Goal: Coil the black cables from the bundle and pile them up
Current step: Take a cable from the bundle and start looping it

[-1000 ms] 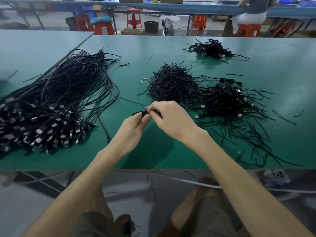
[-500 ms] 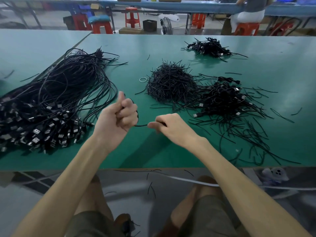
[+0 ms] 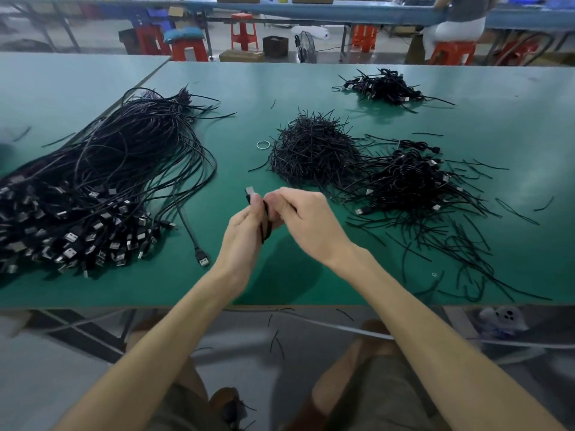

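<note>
A coiled black cable (image 3: pixel 265 223) hangs between my two hands above the green table (image 3: pixel 311 275), its USB plug sticking up past my fingers. My left hand (image 3: pixel 245 231) grips the coil. My right hand (image 3: pixel 306 219) pinches the coil's upper part from the right. The big bundle of uncoiled black cables (image 3: pixel 102 185) with many USB plugs lies at the left. A pile of coiled cables (image 3: pixel 410 185) sits to the right of my hands, and a smaller such pile (image 3: pixel 384 87) lies farther back.
A heap of short black ties (image 3: pixel 314 150) lies behind my hands, with a rubber band (image 3: pixel 263 145) beside it. One loose cable (image 3: pixel 193 237) trails from the bundle towards the front edge. Stray ties litter the right side. Red stools and a seated person are beyond the table.
My hands came back together at the table's middle after pulling apart. The cable that was stretched between them is now gathered into a coil, with its plug pointing up.
</note>
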